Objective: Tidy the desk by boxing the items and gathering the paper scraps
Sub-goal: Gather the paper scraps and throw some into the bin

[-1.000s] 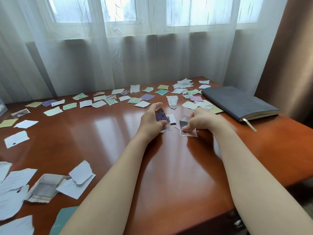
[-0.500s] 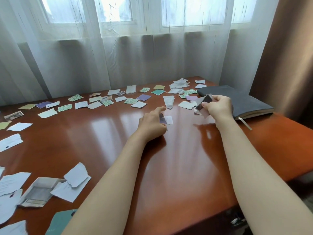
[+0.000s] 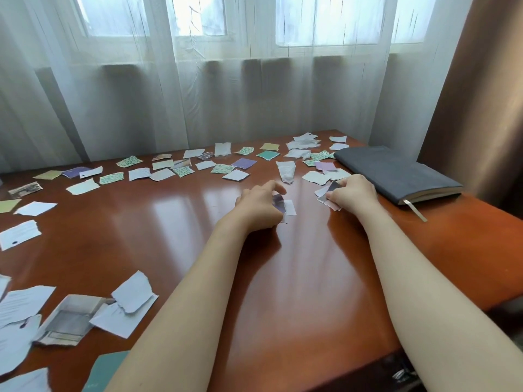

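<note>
Clutching a small bunch of scraps (image 3: pixel 328 192) in the right hand (image 3: pixel 355 193), low over the desk (image 3: pixel 283 278) and just beside the grey notebook (image 3: pixel 396 174). Pinching a purple scrap (image 3: pixel 278 203) in the left hand (image 3: pixel 259 205), mid-desk, right against a white slip (image 3: pixel 291 207) lying flat. Beyond both hands, loose scraps (image 3: pixel 162 174) all along the far edge. At near left, torn white sheets (image 3: pixel 133 295) around a small open box (image 3: pixel 70 321). Behind everything, a sheer curtain (image 3: pixel 198 108).

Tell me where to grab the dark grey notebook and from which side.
Probably the near short edge of the notebook, where the pages show, approached from the near side. It lies flat and closed, so thumb on cover, fingers under that edge should lift it.
</note>
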Tool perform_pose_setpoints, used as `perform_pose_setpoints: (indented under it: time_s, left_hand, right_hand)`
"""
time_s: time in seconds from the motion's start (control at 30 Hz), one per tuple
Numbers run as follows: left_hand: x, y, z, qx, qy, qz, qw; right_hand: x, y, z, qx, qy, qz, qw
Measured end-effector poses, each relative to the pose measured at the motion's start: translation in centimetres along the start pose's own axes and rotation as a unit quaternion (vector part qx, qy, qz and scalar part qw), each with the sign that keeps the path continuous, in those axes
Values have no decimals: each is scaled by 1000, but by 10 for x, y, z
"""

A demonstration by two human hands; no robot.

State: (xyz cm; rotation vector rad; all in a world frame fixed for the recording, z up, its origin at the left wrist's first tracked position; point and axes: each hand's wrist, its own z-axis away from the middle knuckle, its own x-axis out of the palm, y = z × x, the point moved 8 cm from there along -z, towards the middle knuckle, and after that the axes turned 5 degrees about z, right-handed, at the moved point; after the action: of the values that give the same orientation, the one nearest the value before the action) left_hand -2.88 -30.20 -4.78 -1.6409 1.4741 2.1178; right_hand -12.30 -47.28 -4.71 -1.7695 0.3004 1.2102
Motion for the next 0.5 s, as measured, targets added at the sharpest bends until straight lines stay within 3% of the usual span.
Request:
perform_pose_setpoints:
  time_s: [0.17, 0.3, 0.5]
  left_hand:
    - [2, -1, 1, -16, 1, 38, 999]
    - [2, -6, -1, -7, 19, 127, 992]
    - [-8, -2, 5, 48, 88, 227, 969]
  right_hand:
    - [2, -1, 0, 2, -21, -18, 1000]
    - [-4, -10, 2, -35, -12, -32, 999]
    - [-40, 12, 0, 26, 170, -237, 956]
